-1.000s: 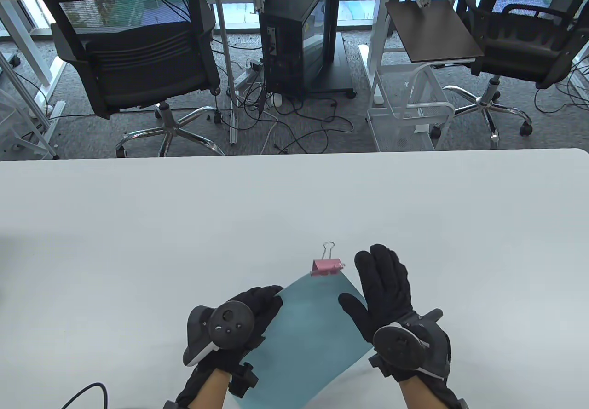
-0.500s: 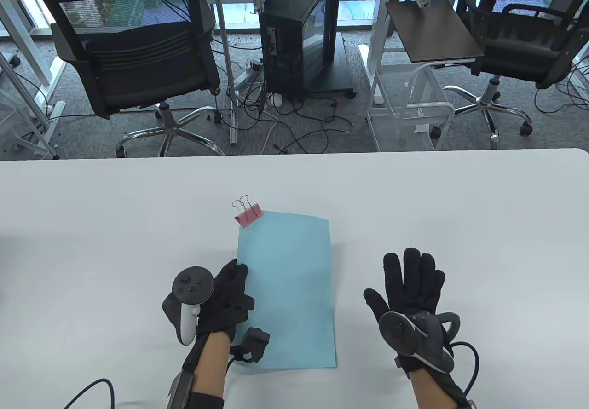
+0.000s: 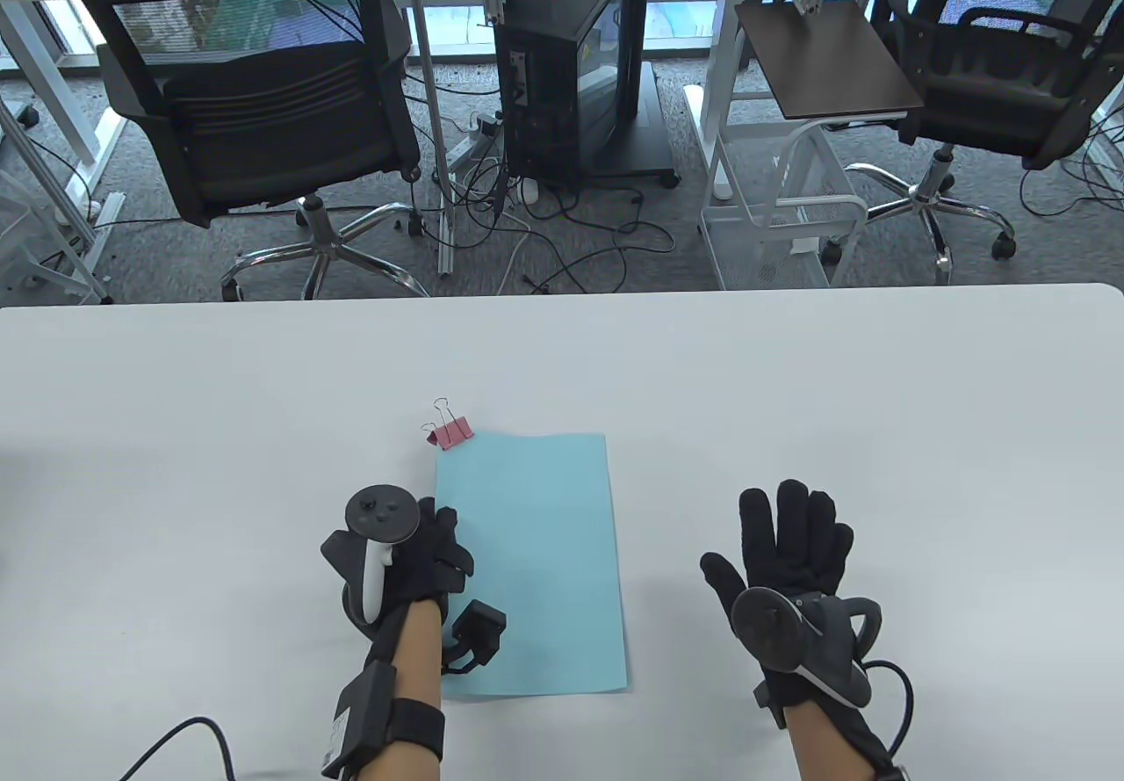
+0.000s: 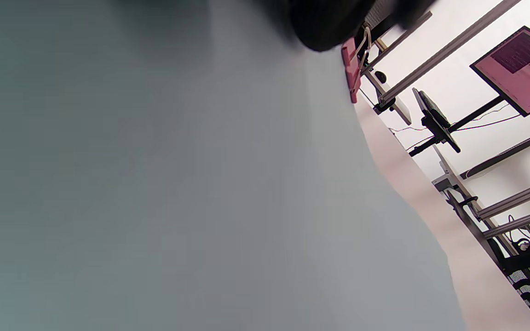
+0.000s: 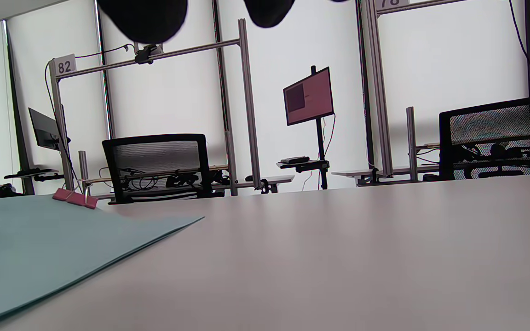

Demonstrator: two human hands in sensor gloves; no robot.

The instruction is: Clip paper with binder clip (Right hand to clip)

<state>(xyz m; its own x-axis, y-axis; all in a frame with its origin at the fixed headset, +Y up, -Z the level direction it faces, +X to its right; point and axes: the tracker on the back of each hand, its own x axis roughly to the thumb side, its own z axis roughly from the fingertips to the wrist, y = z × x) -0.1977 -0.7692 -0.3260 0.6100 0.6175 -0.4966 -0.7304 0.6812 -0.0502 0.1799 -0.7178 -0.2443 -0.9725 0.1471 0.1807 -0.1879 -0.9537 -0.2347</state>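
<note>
Table view showed the blue paper [image 3: 527,561] laid flat on the white table [image 3: 790,377], the pink binder clip [image 3: 449,432] fastened on its far left corner, just beyond the fingertips of the left hand [image 3: 413,557]. That hand was seen resting at the sheet's left edge, fingers curled loosely on or beside the paper; whether anything was pinched could not be told. The right hand [image 3: 795,566] was held well to the right of the sheet, fingers spread wide and nothing grasped. Compared with a second earlier, when the sheet had been held up at an angle between both hands with the clip at its top corner beside the right fingers, the paper had been turned square and set down, and the right hand had been drawn away from it. Half a second earlier the sheet had lain slightly farther out and more tilted; it had since been pulled a little nearer and straightened. With the clip seated on the corner and the clipping hand released, the task was judged essentially complete.
</note>
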